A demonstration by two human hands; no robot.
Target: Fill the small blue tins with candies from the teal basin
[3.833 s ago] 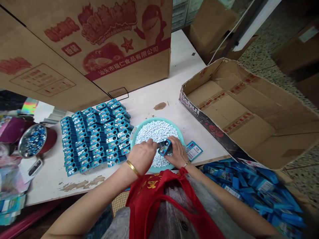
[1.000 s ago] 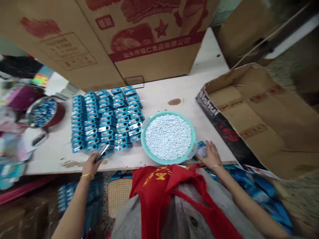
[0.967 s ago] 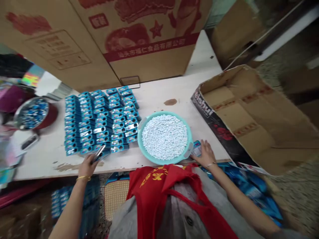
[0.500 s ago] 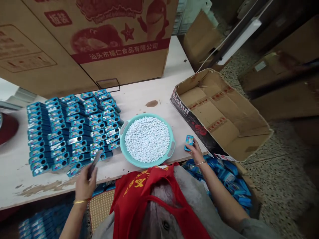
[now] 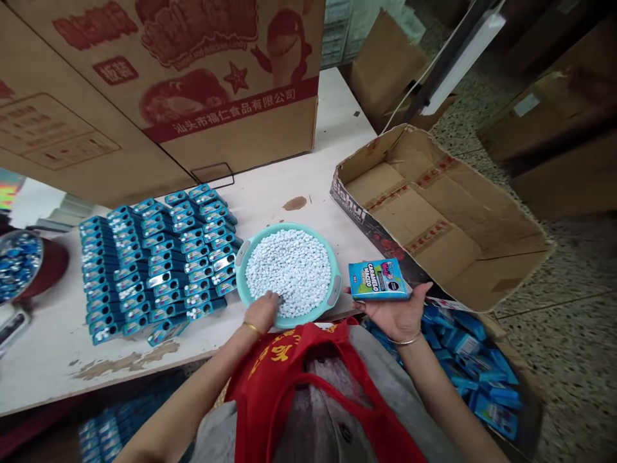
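A turquoise basin [image 5: 242,283] holds small pale candies [image 5: 289,267]. My left hand [image 5: 263,312] is over its near rim, fingers closed on a narrow dark tool [image 5: 281,298] whose tip is buried in the candies; its full shape is hidden. To the right of the basin, my right hand [image 5: 398,316] holds a blue candy box [image 5: 378,280] with printed lettering. The box lies flat across the palm, thumb at its right end and fingers beneath. Left of the basin stand rows of blue candy boxes [image 5: 164,263] with holes in their tops, some with candies on them.
An open cardboard tray [image 5: 434,225] sits at the table's right edge. Below it is a container with many loose blue boxes [image 5: 482,366]. Large cartons [image 5: 231,128] stand along the back. At far left is a dark red bowl [image 5: 53,260] of shiny blue pieces.
My left hand has moved right, from beside the box rows into the basin with the dark tool. My right hand has raised the blue candy box and laid it flat, showing its printed face.
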